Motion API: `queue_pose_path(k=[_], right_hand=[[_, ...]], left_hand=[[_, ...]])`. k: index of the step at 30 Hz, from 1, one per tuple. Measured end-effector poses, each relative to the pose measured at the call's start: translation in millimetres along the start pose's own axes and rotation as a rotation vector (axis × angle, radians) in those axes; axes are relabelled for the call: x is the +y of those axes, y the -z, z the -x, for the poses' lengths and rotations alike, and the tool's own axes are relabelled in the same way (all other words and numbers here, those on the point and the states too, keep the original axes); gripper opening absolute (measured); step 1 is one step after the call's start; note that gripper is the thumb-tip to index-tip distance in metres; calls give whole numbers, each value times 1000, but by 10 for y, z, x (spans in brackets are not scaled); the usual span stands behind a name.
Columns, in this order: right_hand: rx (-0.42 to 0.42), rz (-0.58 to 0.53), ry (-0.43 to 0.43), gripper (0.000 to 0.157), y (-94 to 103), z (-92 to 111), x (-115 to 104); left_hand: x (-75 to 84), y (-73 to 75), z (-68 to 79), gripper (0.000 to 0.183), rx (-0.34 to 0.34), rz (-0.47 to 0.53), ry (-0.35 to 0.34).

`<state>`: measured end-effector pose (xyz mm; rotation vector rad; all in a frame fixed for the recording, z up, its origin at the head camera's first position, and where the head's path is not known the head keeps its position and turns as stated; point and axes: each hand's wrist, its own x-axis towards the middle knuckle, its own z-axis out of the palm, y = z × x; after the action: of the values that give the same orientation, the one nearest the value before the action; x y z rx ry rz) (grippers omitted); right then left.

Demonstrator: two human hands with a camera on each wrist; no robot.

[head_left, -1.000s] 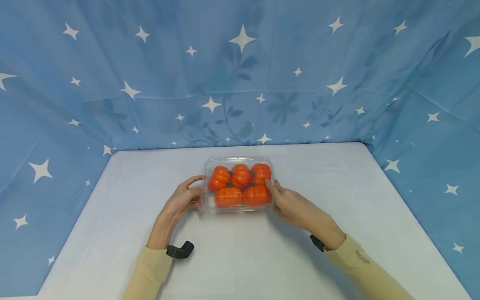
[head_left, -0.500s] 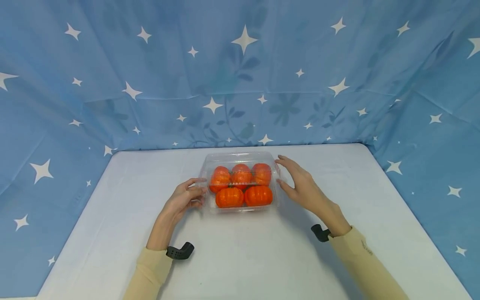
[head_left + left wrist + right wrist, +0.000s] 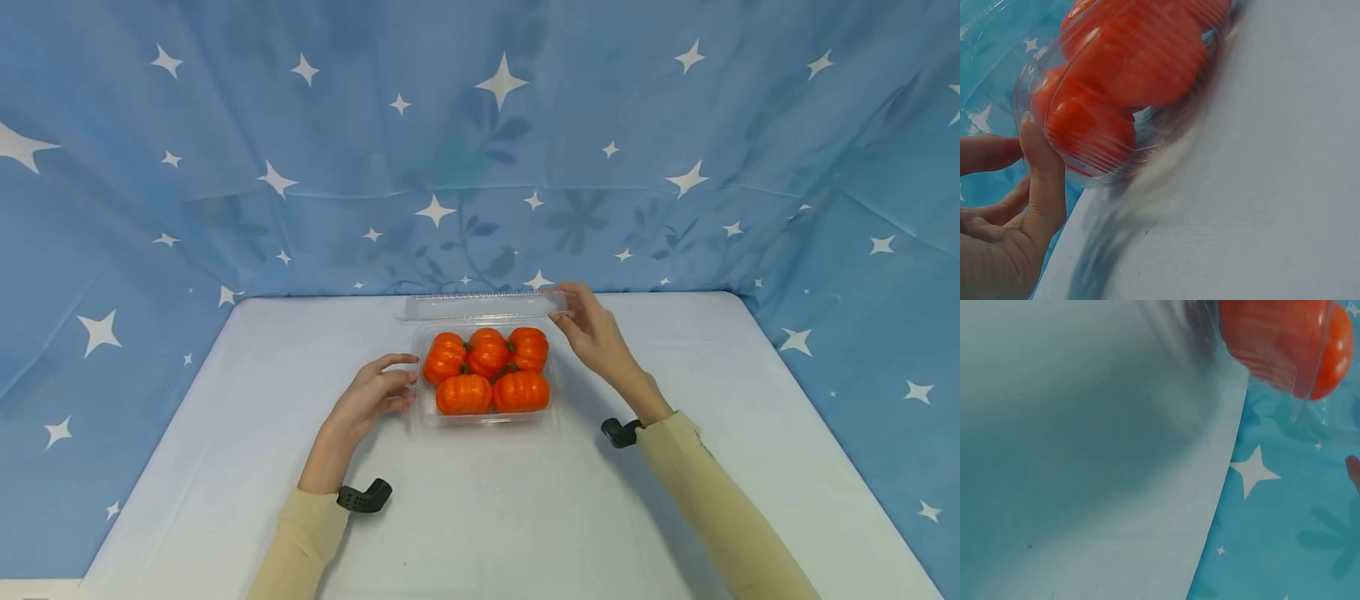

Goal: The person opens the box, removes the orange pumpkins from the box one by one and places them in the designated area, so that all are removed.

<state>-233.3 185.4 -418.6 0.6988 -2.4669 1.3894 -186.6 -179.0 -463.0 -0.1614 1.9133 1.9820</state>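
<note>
Though transparent, lid [image 3: 480, 307] between pumpkins [image 3: 487, 353] and curtain [image 3: 465, 150].

There are five orange pumpkins [image 3: 464, 395], one clear container [image 3: 487, 419], one lid [image 3: 480, 307], one left hand [image 3: 362, 397], one right hand [image 3: 597, 335], two black wristbands [image 3: 364, 497] and one table [image 3: 465, 508].

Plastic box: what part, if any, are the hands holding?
Left hand pinches the plastic box by its left rim; right hand, the lid by its right end.
</note>
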Motion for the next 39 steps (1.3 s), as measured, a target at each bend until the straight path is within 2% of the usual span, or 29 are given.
queue_pose_path(k=[4, 11, 16, 23, 26, 32, 39], right_hand=[[23, 30, -49, 41, 2, -44, -21], [-4, -141, -22, 42, 4, -86, -28], [-34, -257, -58, 43, -7, -87, -17], [-116, -328, -135, 61, -29, -85, 25], [-127, -373, -181, 64, -53, -85, 84], [-144, -449, -294, 62, -128, -99, 155], [-134, -465, -378, 61, -182, -132, 190]], left_hand=[[36, 37, 15, 46, -23, -3, -9], [44, 74, 9, 46, -31, -12, -17], [43, 90, 14, 44, -31, -26, -14], [77, 109, 33, 46, -83, -76, -15], [95, 112, 42, 50, -115, -105, -16], [113, 134, 77, 51, -100, -142, -15], [107, 147, 83, 45, -81, -178, -12]])
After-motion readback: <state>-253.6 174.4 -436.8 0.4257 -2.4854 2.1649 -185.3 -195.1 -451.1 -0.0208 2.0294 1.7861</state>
